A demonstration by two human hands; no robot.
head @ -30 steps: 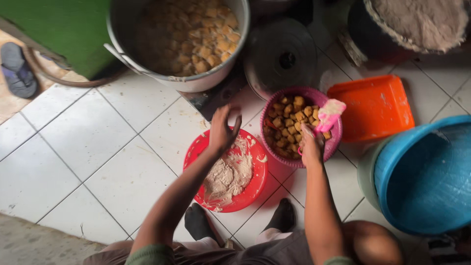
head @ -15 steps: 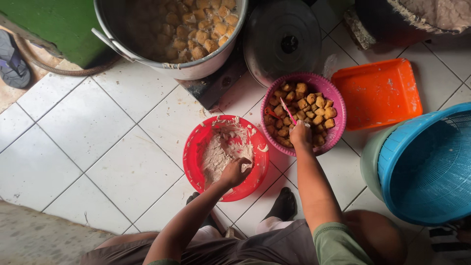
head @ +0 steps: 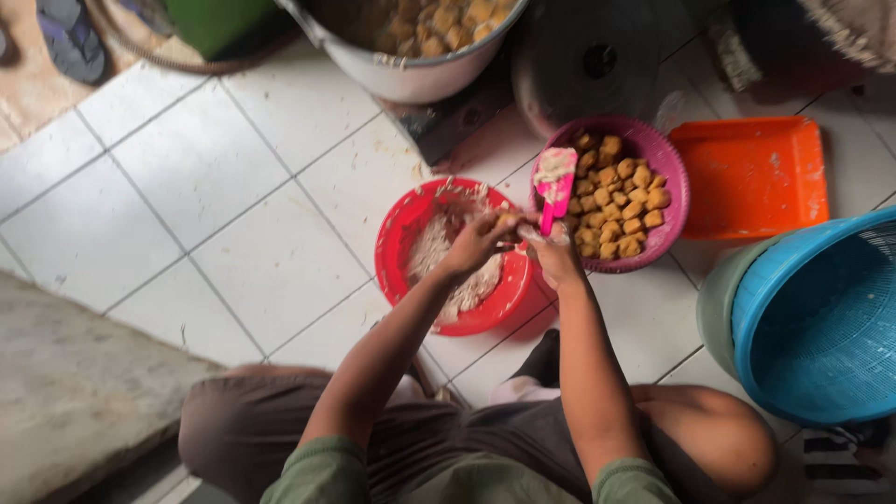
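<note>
Left hand (head: 478, 245) pinching tofu piece (head: 507, 220) over red bowl (head: 401, 233), right hand (head: 553, 252) gripping pink spatula (head: 554, 182) nr purple basket (head: 674, 187)

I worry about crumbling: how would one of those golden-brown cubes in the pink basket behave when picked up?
The golden-brown cubes look puffy and fried, so probably light for their size and slightly greasy. They keep blocky shapes piled in the pink basket, so likely firm enough for fingers, yet squashable under a hard pinch. Flat faces suggest they won't roll.

White tiled floor (head: 201, 196), red bowl (head: 403, 233), purple basket (head: 674, 182), orange tray (head: 751, 177), blue basket (head: 812, 317)
</note>
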